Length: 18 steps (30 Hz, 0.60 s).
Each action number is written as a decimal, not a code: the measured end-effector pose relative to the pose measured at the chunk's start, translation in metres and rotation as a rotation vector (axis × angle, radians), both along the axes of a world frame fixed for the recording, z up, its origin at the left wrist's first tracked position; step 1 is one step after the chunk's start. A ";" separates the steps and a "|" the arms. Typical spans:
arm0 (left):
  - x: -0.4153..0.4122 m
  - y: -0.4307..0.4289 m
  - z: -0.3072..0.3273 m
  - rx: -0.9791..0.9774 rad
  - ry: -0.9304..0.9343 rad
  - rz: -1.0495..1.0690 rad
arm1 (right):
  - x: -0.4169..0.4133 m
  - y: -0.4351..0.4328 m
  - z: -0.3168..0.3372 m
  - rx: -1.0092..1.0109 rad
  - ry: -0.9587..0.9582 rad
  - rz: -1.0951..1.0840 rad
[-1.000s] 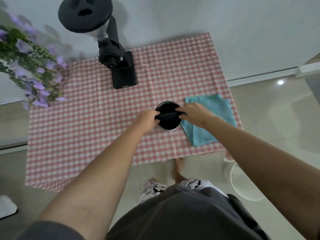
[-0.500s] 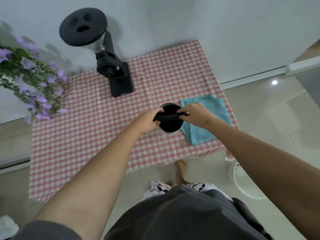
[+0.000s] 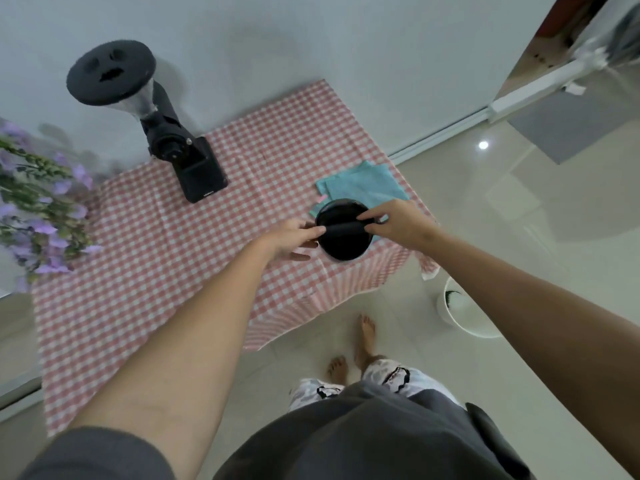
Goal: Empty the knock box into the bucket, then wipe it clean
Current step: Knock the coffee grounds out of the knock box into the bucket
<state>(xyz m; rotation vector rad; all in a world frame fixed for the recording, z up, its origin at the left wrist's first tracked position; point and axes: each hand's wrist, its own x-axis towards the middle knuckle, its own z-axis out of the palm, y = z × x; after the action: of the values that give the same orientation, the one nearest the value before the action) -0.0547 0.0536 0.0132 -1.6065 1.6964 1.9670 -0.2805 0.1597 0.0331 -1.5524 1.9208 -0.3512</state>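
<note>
Covering one table is a single pink-and-white checked tablecloth (image 3: pixel 145 271), the largest item seen from the head view; its near edge hangs down toward a pale tiled floor (image 3: pixel 519 244). One black coffee grinder (image 3: pixel 180 147) is stood at the far side of the cloth, topped by one round black lid (image 3: pixel 110 72). One spray of purple flowers (image 3: pixel 38 209) is seen at the left edge. One white bucket (image 3: pixel 464 317) is set on the floor beyond the table's right corner, partly hidden by the right forearm and well apart from the knock box. One teal cloth (image 3: pixel 363 183), folded, is laid near the right edge of the tablecloth. One round black knock box (image 3: pixel 343 244) is seen near that same edge, overlapping the near part of the teal cloth; whether it is resting on the table or raised off it cannot be told. One black knock bar (image 3: pixel 344 230) is shown spanning its opening. Two bare hands are counted. The left hand (image 3: pixel 291 237) is pinched on the left end of the bar, thumb and fingertips closed together. The right hand (image 3: pixel 398 221) is pinched likewise on the right end. Two bare feet (image 3: pixel 363 334) are visible on the floor below.
</note>
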 end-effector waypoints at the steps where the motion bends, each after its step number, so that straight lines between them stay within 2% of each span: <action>1: -0.006 0.007 -0.001 0.049 0.027 0.030 | -0.007 0.012 0.003 0.003 -0.012 -0.030; 3: -0.024 0.020 -0.003 0.147 0.060 0.047 | -0.024 0.037 0.007 0.006 -0.023 -0.096; 8: -0.083 0.057 -0.007 0.332 0.064 -0.092 | -0.071 0.098 0.011 0.024 -0.049 -0.215; 13: -0.157 0.100 -0.014 0.398 0.060 -0.227 | -0.132 0.163 0.011 0.052 -0.129 -0.348; 18: -0.230 0.149 -0.024 0.448 0.049 -0.269 | -0.195 0.223 -0.003 0.082 -0.185 -0.444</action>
<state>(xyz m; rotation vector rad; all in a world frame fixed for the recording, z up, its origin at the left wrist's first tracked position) -0.2844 0.2024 -0.0112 -1.1237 1.2772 2.0664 -0.4758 0.3832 0.0300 -0.9933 2.0894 -0.5745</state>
